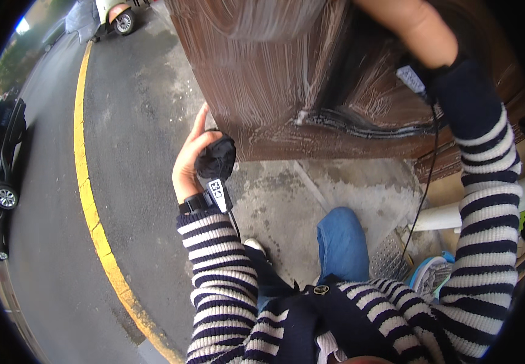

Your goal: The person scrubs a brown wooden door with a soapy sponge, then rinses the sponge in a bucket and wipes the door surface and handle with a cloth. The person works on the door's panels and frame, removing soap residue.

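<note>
A brown panelled door (pixel 256 109) stands before me, its surface covered in whitish, soapy-looking streaks. At its left edge is my left hand (pixel 188 159), the thumb and a finger stretched out along the edge. A black bunched cover (pixel 215 156) sits beside that palm, next to a wrist strap; I cannot tell whether it is worn or held. My right arm reaches up across the door, and my right hand (pixel 411 24) runs out of the picture at the top, so its fingers and anything in them are hidden.
To the left runs a road with a yellow line (pixel 83 164), a parked black car (pixel 1 164) and a scooter (pixel 117 15). Lower right, a blue-rimmed container (pixel 426 276) stands near a white pipe (pixel 438 218) and a metal drain plate (pixel 390 258). A thin cable (pixel 427 182) hangs from my right wrist.
</note>
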Motion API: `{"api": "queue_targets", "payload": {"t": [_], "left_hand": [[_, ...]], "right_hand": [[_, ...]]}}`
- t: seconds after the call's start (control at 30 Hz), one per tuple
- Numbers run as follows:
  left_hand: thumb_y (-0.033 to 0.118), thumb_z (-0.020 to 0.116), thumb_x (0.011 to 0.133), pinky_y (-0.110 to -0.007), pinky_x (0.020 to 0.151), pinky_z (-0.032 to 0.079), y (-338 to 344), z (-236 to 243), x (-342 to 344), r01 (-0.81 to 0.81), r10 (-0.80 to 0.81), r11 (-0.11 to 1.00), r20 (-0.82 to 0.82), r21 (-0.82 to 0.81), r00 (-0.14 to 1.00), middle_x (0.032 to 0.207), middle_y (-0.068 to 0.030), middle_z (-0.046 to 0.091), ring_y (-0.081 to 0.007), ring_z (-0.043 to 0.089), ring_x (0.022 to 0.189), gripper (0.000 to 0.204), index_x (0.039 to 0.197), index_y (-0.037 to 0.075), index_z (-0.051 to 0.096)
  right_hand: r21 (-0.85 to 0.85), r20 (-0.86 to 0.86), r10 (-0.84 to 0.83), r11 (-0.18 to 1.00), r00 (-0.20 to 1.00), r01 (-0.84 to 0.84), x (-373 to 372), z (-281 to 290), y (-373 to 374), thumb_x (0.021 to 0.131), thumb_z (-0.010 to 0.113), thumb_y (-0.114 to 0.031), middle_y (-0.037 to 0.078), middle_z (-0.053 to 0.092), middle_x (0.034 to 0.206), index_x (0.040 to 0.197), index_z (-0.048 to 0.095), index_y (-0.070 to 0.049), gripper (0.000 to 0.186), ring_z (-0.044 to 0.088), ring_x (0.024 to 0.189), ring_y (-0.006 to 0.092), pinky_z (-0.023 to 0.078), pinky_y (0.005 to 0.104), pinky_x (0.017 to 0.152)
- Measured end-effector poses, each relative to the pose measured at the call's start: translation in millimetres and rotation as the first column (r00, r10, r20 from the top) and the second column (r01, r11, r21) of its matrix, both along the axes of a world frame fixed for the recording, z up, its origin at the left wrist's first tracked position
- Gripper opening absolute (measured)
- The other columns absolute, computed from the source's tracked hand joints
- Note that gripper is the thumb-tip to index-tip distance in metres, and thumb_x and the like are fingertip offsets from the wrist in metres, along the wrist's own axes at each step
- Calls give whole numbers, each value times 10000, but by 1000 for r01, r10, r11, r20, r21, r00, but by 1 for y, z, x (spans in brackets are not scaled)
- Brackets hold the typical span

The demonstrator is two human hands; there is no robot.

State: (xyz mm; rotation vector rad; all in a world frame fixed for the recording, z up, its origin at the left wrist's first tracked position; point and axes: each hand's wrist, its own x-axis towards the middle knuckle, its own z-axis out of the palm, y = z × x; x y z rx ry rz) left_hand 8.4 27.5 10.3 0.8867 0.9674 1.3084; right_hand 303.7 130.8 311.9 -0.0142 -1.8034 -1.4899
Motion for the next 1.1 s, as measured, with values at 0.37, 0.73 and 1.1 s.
{"api": "queue_targets", "payload": {"t": [0.37,0.73,1.1], "left_hand": [[47,660,877,-274,809,575,-8,1,17,-75,68,997,314,10,947,931,-73,712,-153,703,830,753,1587,111,417],[100,624,906,-272,775,579,-6,3,17,-87,83,996,236,5,968,914,-86,708,-158,704,811,739,1600,83,369],[42,625,876,-283,786,582,-4,2,17,-96,96,995,290,-14,952,966,-127,729,-177,708,824,769,1602,88,373]], "right_hand": [[-490,490,-69,803,869,340,14,-337,-8,856,655,-208,14,589,1138,1296,700,-41,472,555,947,204,469,337,812],[-516,142,-93,843,985,154,-13,-305,8,846,702,-214,-58,592,1021,1255,741,-166,413,520,796,146,392,303,664],[-553,663,9,680,749,481,-66,-420,-28,811,687,-252,12,600,1162,841,817,-162,162,546,1064,223,431,385,964]]}}
